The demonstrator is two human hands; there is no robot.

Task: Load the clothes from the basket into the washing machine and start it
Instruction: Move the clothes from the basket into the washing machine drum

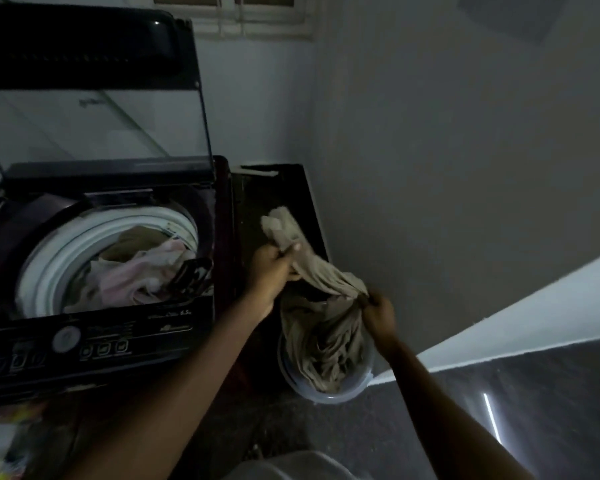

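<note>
Beige cloth, one garment (321, 271), stretches between two hands over the single round basket (326, 398), its lower folds trailing inside. The left hand (274, 271) grips the upper end and the right hand (381, 315) pinches a bunched part. The one washing machine (101, 330) stands open just beside the basket, with roughly three clothes (136, 275) in its drum.

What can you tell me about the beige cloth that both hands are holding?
The beige cloth is thin, soft-looking fabric, heavily creased. The left hand grips it near its upper end, which sticks up above the fist. The right hand pinches it lower down, so a twisted stretch runs between them. The rest hangs into the round pale basket on the floor, right of the open washing machine. Which garment it is cannot be told.
</note>
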